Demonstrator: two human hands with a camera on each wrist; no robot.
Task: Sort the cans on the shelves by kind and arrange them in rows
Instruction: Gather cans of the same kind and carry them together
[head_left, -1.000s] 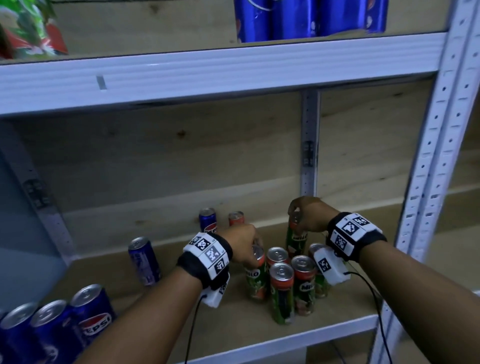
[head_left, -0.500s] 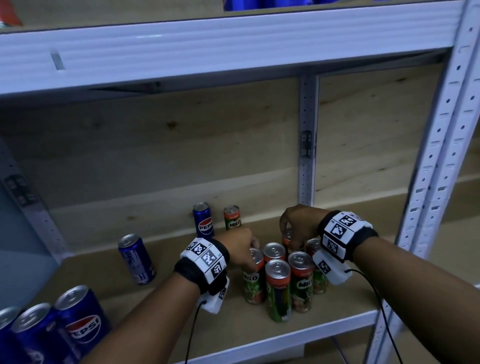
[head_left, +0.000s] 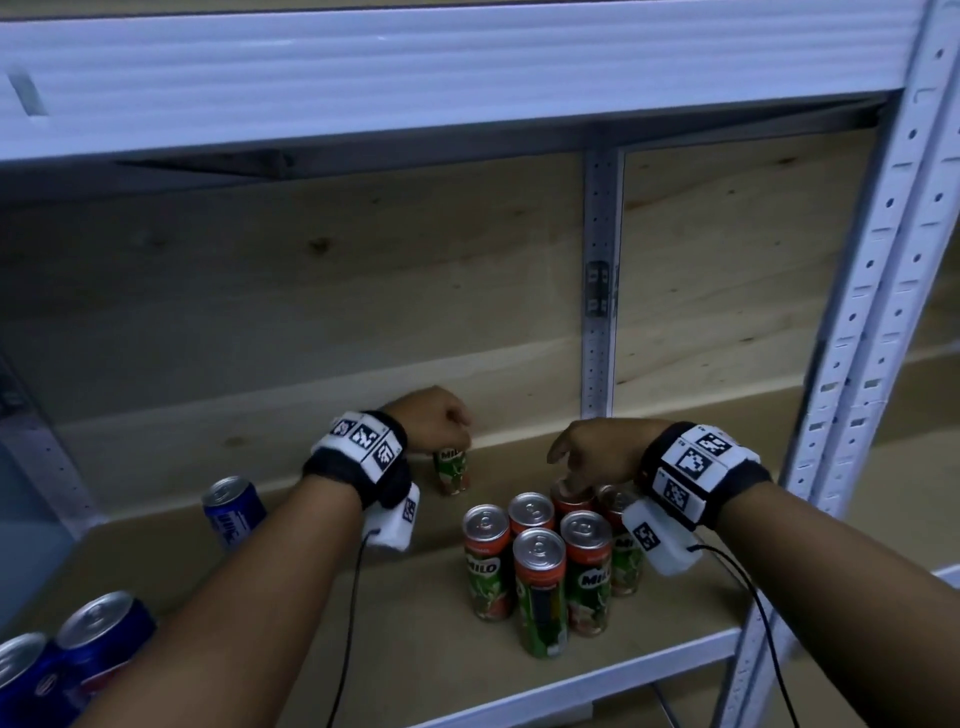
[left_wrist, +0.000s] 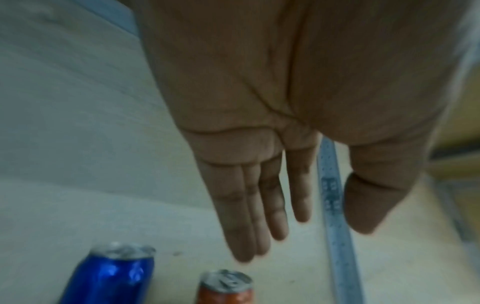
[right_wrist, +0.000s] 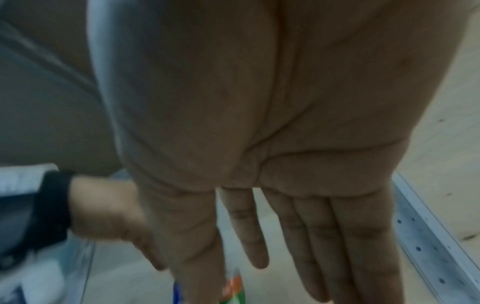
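Note:
Several green and red Milo cans (head_left: 538, 587) stand bunched near the shelf's front edge. My right hand (head_left: 566, 467) hovers over the rear cans of this bunch; in the right wrist view its fingers (right_wrist: 311, 236) are straight and hold nothing. One Milo can (head_left: 451, 470) stands alone at the back. My left hand (head_left: 460, 422) is just above its top. In the left wrist view the left fingers (left_wrist: 249, 226) are straight and empty over this can (left_wrist: 225, 281). A blue Pepsi can (left_wrist: 111, 273) stands beside it; my wrist hides it from the head camera.
Another blue can (head_left: 234, 512) stands at the left, and more Pepsi cans (head_left: 98, 639) are at the lower left corner. The wooden shelf board (head_left: 415, 649) is framed by a white metal post (head_left: 872, 364) at the right and an upper shelf beam (head_left: 415, 73).
My right hand lowered a Milo can into the back of the bunch and let it go. My left hand left the bunch and reached back over the lone Milo can.

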